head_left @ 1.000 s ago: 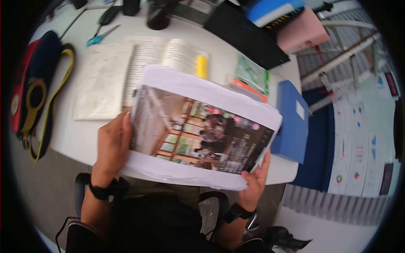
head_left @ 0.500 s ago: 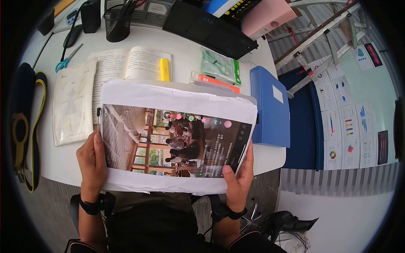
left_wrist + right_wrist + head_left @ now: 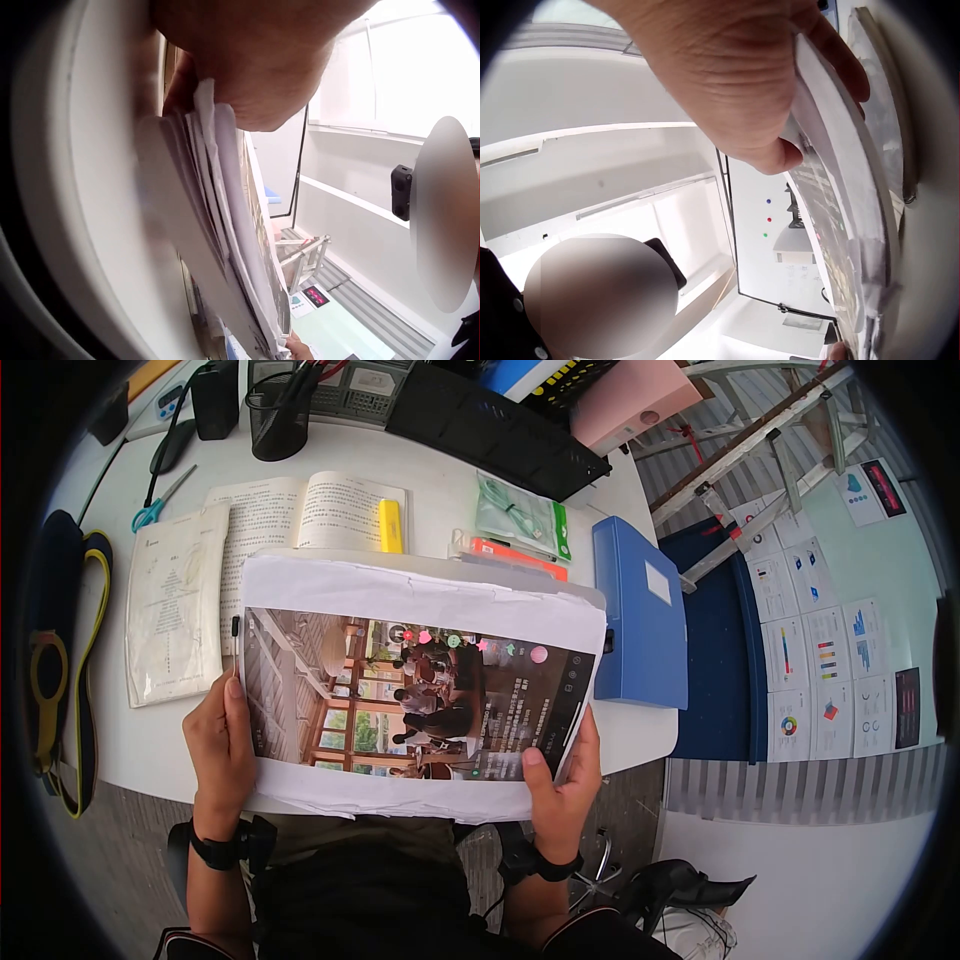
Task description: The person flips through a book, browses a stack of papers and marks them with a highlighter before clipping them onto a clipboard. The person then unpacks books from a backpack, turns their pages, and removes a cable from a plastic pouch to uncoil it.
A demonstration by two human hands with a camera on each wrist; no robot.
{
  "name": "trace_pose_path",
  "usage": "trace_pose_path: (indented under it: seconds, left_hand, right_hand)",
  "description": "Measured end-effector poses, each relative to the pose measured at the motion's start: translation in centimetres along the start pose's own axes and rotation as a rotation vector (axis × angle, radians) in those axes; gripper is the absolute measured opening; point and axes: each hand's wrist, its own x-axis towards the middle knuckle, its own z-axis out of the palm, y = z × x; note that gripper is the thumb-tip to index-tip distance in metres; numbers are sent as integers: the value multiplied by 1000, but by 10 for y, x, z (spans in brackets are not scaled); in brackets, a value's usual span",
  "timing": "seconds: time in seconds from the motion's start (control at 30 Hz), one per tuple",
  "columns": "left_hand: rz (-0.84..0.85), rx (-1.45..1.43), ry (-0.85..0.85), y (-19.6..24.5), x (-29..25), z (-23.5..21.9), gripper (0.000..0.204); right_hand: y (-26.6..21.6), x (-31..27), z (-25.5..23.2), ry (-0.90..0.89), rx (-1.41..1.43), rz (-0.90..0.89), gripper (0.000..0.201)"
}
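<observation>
Since half a second ago, the right grip has shifted slightly inward, and the right end of the stack of paper has edged left with it; the left grip has stayed almost where it was. Both grips are clamped on the stack, which lies between them above the near side of the worktop. The left thumb lies along the left edge; the right thumb presses on top near the close right corner, with fingers on the underside.

The stack's long axis runs from grip to grip, sloping slightly so that the right end sits nearer the person. The printed picture on top lies sideways: its ceiling end points to the left grip, its lettering end to the right grip.

In the head view the fingers beneath the paper are mostly hidden, as is the near part of the book beyond the grips. The lettering is too small to read. The left wrist view shows loose page edges, but the palm covers the near corner. A blue folder lies beyond the right grip, its near left side partly covered by the stack.
</observation>
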Motion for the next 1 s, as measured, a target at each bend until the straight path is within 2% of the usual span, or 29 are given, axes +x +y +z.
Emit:
trace_pose_path:
  seconds: [0.07,0.2,0.27,0.3,0.4,0.5,0.6,0.7,0.8,0.83,0.9,0.97,1.0]
  left_hand:
    - [7,-11,0,-1,0,1,30]
    - [22,-8,-4,-3,2,0,31]
    - [-18,19,-48,-3,4,0,32]
    - [-18,19,-48,-4,4,0,32]
    - [-27,21,-51,-6,2,-1,34]
    - [-14,-1,-49,-7,4,1,35]
    - [-21,11,-68,-7,5,2,35]
    - [49,-2,1,-6,4,4,35]
    - [-108,-19,-111,4,5,-4,33]
    - [-58,-41,-79,5,5,-3,33]
    - [65,-70,-5,-6,6,4,29]
    - [15,-55,-31,0,7,-1,29]
    - [-15,-49,-74,3,8,-1,29]
  right_hand:
    - [-2,-1,2,63,123,32,66]
    - [-4,-1,-3,78,188,59,62]
    - [-7,-2,-4,96,315,147,54]
    - [-8,-3,-5,96,315,147,54]
    - [-13,-8,-5,80,251,230,31]
    - [-16,-6,-8,-9,188,269,28]
    - [-15,-6,-9,-10,227,327,24]
    - [-6,-11,-9,84,316,238,35]
    - [19,-16,-9,227,376,123,39]
    - [26,-15,-8,292,410,99,40]
    - [28,-11,-5,260,452,122,42]
    - [28,-6,1,279,575,129,45]
    - [31,-6,3,279,533,125,48]
